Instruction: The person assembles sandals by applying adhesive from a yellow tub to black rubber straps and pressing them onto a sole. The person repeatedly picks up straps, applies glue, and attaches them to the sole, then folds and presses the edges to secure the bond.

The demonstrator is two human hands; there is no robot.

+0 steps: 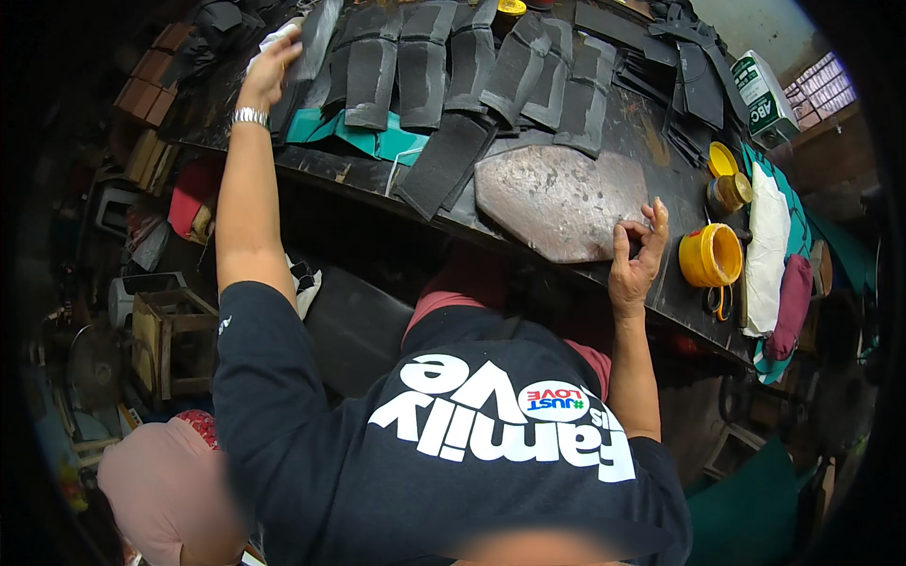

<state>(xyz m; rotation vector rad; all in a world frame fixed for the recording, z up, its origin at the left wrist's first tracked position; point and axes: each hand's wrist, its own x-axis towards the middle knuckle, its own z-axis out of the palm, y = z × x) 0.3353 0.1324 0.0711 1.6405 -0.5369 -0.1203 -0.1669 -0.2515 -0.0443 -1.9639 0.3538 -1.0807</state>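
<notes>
left hand point(270, 75) at eleven o'clock, fingers close together against white scrap point(274, 40), just beside dark strip point(318, 40); cannot tell if pinching. right hand point(637, 259) at three, by edge of flat brownish slab point(557, 203) at two; fingers bent, thumb near index. grey-edged black pieces point(422, 80) rowed at twelve. yellow tub point(696, 264) at three, beside right hand.

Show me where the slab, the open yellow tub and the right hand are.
Slab point(559, 200), head view: middle of its top face.
Open yellow tub point(696, 258), head view: its outer wall.
Right hand point(635, 274), head view: its middle.
</notes>
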